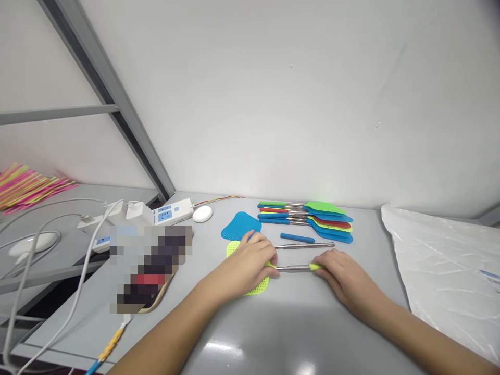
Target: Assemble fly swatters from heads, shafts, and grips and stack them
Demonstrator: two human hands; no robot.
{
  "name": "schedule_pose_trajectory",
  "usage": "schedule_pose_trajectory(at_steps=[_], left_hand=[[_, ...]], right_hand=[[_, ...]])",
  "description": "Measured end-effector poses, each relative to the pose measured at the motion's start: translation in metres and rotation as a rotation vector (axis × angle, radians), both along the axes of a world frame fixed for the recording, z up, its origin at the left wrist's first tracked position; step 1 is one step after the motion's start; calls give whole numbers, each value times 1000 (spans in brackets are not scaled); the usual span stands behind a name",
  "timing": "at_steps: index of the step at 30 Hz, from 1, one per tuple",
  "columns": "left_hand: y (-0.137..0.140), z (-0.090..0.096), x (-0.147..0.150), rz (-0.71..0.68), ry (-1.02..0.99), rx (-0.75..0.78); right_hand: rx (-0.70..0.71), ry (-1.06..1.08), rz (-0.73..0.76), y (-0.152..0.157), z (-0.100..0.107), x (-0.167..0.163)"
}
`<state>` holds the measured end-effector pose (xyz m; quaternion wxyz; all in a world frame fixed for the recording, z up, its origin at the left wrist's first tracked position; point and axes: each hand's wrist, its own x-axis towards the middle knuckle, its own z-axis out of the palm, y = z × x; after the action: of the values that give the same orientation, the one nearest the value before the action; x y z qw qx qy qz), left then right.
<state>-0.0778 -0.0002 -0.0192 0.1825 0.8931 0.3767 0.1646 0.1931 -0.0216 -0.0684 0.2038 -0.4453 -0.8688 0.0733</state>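
A yellow-green fly swatter [260, 286] with a telescopic metal rod lies crosswise low over the table. My left hand [250, 264] is closed around the neck of its perforated head, covering much of it. At the other end, my right hand [342, 272] grips the yellow-green handle, whose tip shows beside the fingers. Just beyond them is a blue swatter head [239, 226], partly behind my left hand. A bare metal rod [308, 246] and a loose blue handle [297, 238] lie to its right.
Several coloured fly swatters [326, 221] are stacked near the wall. White plastic sheeting [441, 265] covers the right side. On the left are a power strip [172, 211], cables, a round white device [202, 214] and a pixelated phone-like object [156, 271]. Pink and yellow sticks [31, 187] lie far left.
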Motion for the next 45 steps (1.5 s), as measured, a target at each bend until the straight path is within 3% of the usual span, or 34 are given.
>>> schedule_pose_trajectory(at_steps=[12,17,21,27,34,45], left_hand=[[-1,-6,3,-29,-86,2],[8,-14,5,26,-71,174],[11,-26,10,63,57,255],[7,-24,17,211,236,178],[3,-19,18,209,231,148],[4,-28,24,285,-50,79]], right_hand=[[58,21,30,-1,-2,3],[139,56,82,-4,2,2],[197,55,103,-6,3,1],[251,8,94,-7,0,3],[392,-91,123,-9,4,1],[386,-51,130,-10,5,-3]])
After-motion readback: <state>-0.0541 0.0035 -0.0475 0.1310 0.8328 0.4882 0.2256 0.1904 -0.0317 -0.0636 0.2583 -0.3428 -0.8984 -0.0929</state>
